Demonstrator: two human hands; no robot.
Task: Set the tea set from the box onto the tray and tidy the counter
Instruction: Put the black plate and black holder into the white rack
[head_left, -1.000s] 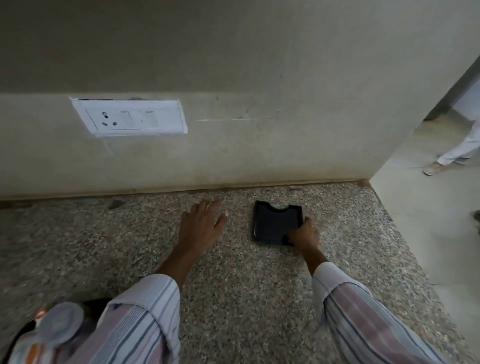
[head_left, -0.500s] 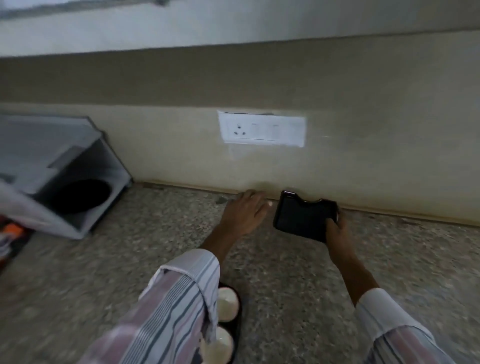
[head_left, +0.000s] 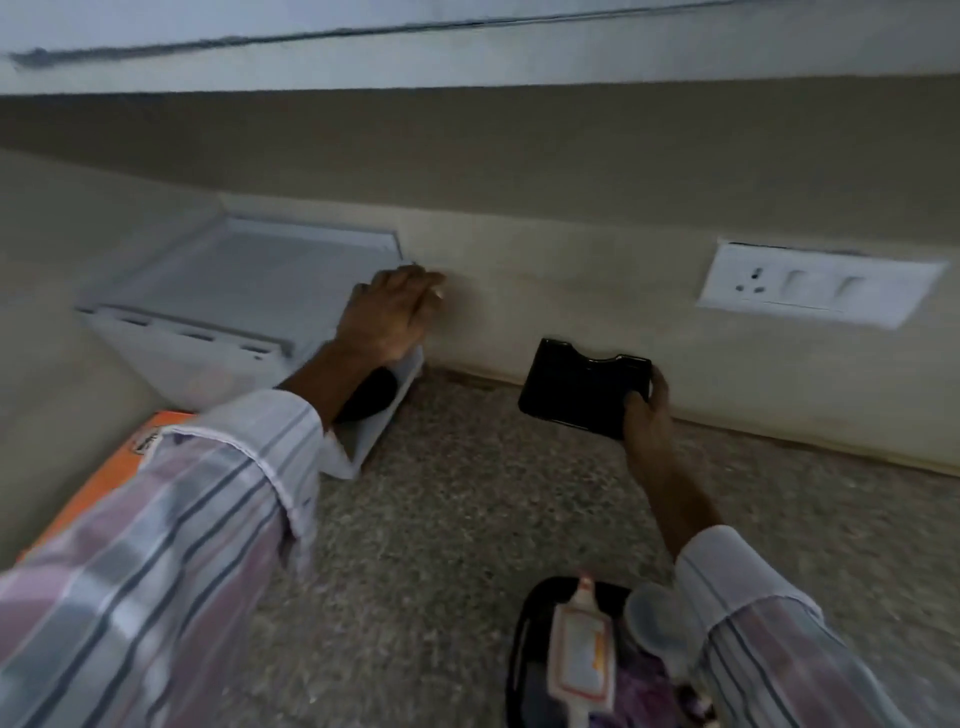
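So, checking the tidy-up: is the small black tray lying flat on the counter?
No: the right hand holds the small black tray tilted up off the counter.

No text, brand, number or sign is legible. The orange box (head_left: 111, 475), left of the left sleeve, carries a dark printed mark near its upper edge; it is blurred and cannot be read. The sachet (head_left: 581, 656) on the black tray (head_left: 522, 644) bears an orange-bordered label, also too blurred to read.
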